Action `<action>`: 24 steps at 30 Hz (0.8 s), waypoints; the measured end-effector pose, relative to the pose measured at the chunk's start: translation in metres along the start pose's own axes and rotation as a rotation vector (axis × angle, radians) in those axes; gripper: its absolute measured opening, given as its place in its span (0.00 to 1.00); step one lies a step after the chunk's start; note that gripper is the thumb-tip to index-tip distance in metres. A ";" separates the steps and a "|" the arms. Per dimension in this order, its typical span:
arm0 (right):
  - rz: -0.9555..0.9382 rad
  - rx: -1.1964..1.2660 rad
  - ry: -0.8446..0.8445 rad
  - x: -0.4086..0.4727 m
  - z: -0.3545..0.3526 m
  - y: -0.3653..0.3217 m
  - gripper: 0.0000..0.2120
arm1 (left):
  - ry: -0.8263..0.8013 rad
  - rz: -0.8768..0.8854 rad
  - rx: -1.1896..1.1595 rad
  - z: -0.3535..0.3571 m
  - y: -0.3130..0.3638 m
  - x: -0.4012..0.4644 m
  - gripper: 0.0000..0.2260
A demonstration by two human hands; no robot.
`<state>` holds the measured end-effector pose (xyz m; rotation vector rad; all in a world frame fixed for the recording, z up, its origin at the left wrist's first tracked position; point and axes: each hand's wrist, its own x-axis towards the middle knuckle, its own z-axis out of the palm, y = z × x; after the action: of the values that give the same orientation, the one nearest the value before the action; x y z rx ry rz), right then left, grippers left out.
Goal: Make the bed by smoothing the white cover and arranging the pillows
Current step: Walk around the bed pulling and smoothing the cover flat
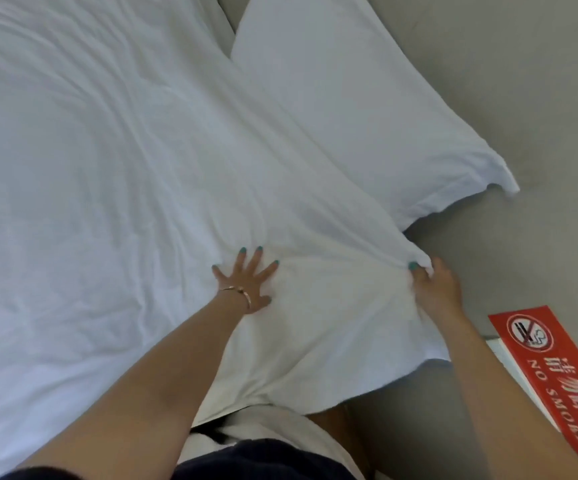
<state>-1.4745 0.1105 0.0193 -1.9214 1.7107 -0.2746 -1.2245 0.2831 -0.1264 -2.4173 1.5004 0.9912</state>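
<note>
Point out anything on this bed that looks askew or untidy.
The white cover is creased all over and bunched where the right hand pinches its corner; the left hand presses it flat. The pillow lies slanted, one corner flopped onto the grey surface. Nothing looks spilled or damaged.

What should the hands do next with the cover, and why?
Probably pull the corner outward with the right hand while the left hand stays flat as an anchor. The right hand pinches the corner of the cover, creases fan between the two hands, and the fabric near the pillow is bunched. A short tug should flatten those folds.
</note>
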 end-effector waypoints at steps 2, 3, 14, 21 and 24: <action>-0.007 0.250 -0.042 -0.003 -0.005 -0.015 0.15 | 0.060 0.028 -0.085 0.003 -0.008 -0.014 0.31; -0.009 0.419 -0.057 -0.007 -0.012 -0.023 0.21 | 0.113 0.063 -0.202 0.003 -0.007 -0.025 0.29; 0.109 0.922 -0.282 -0.028 -0.006 -0.077 0.17 | 0.621 0.463 -0.763 -0.025 0.115 -0.088 0.33; -1.214 -0.672 0.060 -0.078 -0.006 -0.071 0.58 | 0.448 0.586 -0.650 -0.051 0.088 -0.072 0.32; -1.283 -1.011 -0.016 -0.062 0.024 -0.058 0.62 | 0.448 0.537 -0.650 -0.048 0.082 -0.069 0.27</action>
<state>-1.4239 0.1791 0.0425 -3.5048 0.2534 0.2352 -1.2905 0.2734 -0.0300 -2.8708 2.3844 1.2414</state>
